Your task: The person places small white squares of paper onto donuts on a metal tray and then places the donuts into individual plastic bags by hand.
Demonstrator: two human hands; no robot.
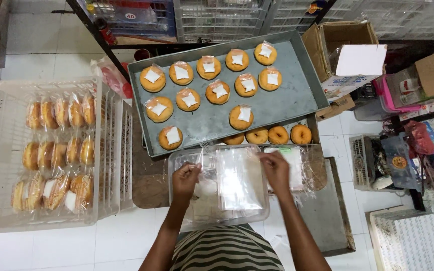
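On the near surface [322, 211] we see our left hand [186, 179] and right hand [276, 168] pinching a thin clear plastic bag [237, 183] by its far corners over the clear tub [177, 160]; it looks light, limp and slippery.

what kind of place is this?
Probably a small bakery's packing corner: a metal tray of ring doughnuts, a white crate of bagged ones, and both hands on clear bags.

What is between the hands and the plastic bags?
Nothing visible. The left hand and right hand both already touch the clear bags lying in the plastic tub. The donuts sit farther off on the grey tray, beyond the tub.
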